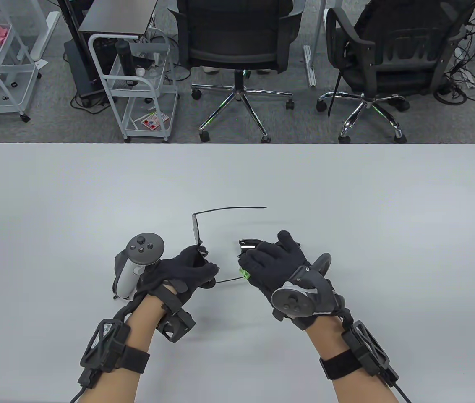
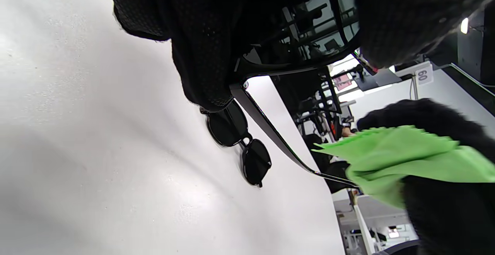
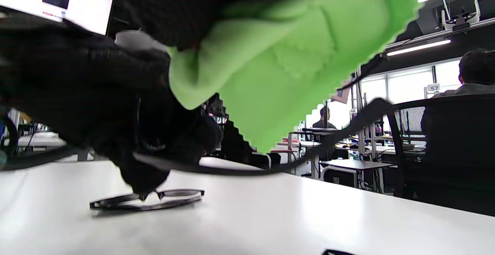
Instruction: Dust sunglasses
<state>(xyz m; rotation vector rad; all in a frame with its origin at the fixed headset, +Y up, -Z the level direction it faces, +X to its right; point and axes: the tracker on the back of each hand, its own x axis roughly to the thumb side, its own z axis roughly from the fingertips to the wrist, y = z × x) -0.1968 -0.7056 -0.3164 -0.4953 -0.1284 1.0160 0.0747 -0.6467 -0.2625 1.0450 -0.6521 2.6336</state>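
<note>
My left hand (image 1: 202, 260) grips black sunglasses (image 1: 197, 228) by the front frame and holds them just above the table. One temple arm (image 1: 231, 208) points away to the right. The other temple arm (image 2: 270, 131) runs to my right hand (image 1: 252, 264). That hand holds a green cloth (image 1: 244, 273) pinched around the arm's end. The cloth shows large in the left wrist view (image 2: 406, 162) and in the right wrist view (image 3: 290, 62). A second pair of dark sunglasses (image 2: 241, 148) lies flat on the table under my left hand and also shows in the right wrist view (image 3: 147, 201).
A small glossy black object (image 1: 248, 244) lies on the white table (image 1: 346, 201) just beyond my right fingers. Two office chairs (image 1: 237, 46) and white carts (image 1: 137, 84) stand past the table's far edge.
</note>
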